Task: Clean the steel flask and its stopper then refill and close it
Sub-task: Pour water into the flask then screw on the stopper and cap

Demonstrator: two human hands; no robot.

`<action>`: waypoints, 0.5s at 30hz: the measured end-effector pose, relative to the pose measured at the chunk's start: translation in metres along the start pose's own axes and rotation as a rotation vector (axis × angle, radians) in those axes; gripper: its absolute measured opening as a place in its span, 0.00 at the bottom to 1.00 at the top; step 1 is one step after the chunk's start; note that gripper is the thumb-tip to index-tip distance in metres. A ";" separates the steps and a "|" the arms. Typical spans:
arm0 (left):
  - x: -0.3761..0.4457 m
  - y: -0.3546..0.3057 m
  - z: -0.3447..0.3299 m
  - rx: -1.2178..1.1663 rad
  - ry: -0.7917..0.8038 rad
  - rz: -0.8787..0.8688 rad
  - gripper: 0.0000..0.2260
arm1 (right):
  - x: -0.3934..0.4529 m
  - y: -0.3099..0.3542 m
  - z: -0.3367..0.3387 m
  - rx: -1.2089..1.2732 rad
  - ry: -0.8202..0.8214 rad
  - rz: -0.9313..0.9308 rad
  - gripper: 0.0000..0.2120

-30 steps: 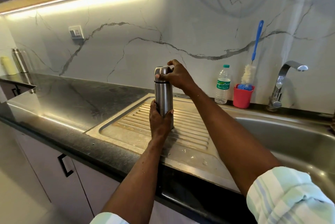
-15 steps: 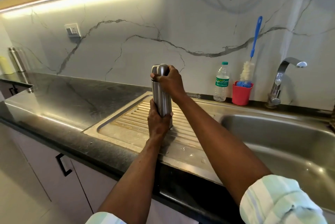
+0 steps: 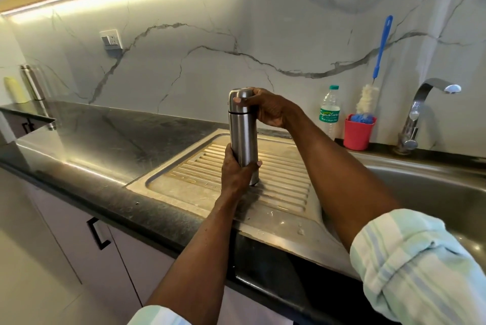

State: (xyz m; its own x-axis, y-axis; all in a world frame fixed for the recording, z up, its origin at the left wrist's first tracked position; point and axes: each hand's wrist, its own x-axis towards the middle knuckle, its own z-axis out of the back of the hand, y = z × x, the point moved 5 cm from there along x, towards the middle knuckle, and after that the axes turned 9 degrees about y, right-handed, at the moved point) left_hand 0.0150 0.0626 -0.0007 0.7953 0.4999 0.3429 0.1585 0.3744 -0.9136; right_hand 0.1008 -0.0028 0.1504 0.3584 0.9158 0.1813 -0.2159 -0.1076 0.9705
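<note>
The flask (image 3: 243, 138) stands upright on the ribbed drainboard (image 3: 284, 193) set in the tabletop's middle. The left hand (image 3: 236, 172) grasps its lower body; the right hand (image 3: 268, 109) grasps its cap (image 3: 238, 99).

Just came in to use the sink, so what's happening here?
A person stands a steel flask upright on the ribbed drainboard. The left hand grips its lower body and the right hand grips the cap, which sits on the flask. The tap shows no water running.
</note>
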 end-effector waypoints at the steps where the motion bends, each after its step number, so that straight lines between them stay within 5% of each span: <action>1: -0.001 -0.001 0.000 0.022 -0.010 -0.006 0.35 | -0.001 0.000 -0.001 -0.013 -0.022 0.006 0.20; 15: -0.005 -0.005 -0.001 0.080 -0.079 -0.012 0.37 | -0.012 -0.002 -0.027 -0.360 -0.488 0.131 0.24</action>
State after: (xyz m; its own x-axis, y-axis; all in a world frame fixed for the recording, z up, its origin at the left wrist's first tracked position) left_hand 0.0103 0.0572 0.0021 0.7443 0.5540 0.3729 0.1181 0.4404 -0.8900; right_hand 0.0727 -0.0034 0.1422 0.6639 0.6118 0.4301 -0.5489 0.0080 0.8358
